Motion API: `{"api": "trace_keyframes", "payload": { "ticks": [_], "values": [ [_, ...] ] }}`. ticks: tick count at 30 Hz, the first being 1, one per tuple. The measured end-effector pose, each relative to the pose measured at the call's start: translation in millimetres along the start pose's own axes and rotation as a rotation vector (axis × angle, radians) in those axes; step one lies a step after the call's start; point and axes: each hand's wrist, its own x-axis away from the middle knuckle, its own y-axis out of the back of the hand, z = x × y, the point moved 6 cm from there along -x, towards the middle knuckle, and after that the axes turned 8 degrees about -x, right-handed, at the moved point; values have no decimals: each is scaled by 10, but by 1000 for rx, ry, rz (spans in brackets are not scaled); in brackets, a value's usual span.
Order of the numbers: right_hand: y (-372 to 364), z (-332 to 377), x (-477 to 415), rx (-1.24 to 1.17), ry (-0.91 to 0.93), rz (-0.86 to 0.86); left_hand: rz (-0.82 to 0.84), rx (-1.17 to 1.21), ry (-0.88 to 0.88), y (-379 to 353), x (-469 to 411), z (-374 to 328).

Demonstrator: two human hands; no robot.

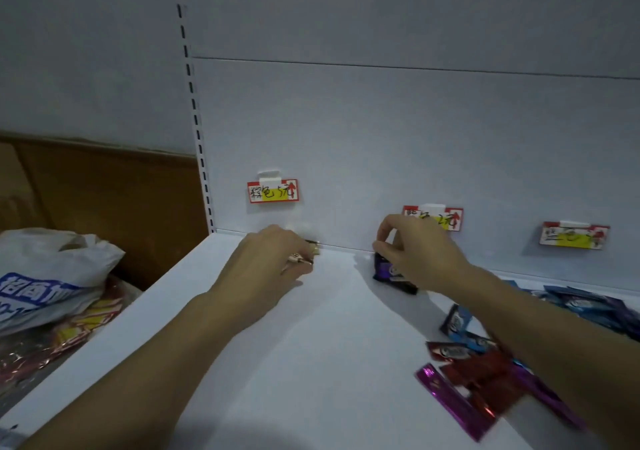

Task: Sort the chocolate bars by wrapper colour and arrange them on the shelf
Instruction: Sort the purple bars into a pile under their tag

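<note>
**Desk:** Give me counts first.

**Operator:** On my feed I count two hands, both at the rear of the white shelf. There are three price tags clipped to the back panel, in a row that steps down toward the right. Two bars are in hand. Among the loose ones at the near right I make out two red bars, two blue bars and two magenta bars, all overlapping. Further right there is a blue heap, too tangled for me to count.

**Desk:** And the hands?

**Operator:** The left hand has its fingers curled, pinching a small brown bar low against the back panel, below the left tag. Most of that bar is hidden, so I only see a dark end with a gold glint. The right hand has thumb and fingers closed on the upper end of a dark purple bar. It stands tilted on the shelf close to the back panel, under the middle tag.

**Desk:** Any containers?

**Operator:** There is one white plastic bag with blue print, off the left end of the shelf. I cannot tell what is in it. It lies on red and yellow packets. Behind it there is a cardboard box, and its inside is not in my view.
</note>
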Motion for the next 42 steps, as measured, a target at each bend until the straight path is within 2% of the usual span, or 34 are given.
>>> {"api": "trace_keyframes", "payload": {
  "ticks": [7,11,17,22,28,33,36,42],
  "values": [
    [987,-614,721,145,10,-66,52,1,-301,-60,-287,-1311],
    [1435,-1128,1138,212,-56,-139,100,1,-406,-310,-435,-2024],
    [1712,-1745,1535,290,-114,-79,199,-129,-489,-705,-613,-2765],
    [1860,-2154,1490,259,-138,-79,246,-97,-498,-917,-689,-3071],
    [1848,-2534,1471,84,-189,-41,314,-19,-500,-1153,-829,-3331],
    [1813,-2535,1691,-44,-223,139,323,17,-527,-1331,-953,-3683],
    [1755,-2550,1727,15,-218,248,355,33,-544,-1397,-908,-3858],
    [1929,-2704,1745,-28,-291,94,397,27,-519,-1466,-748,-4016]
  ]
}}
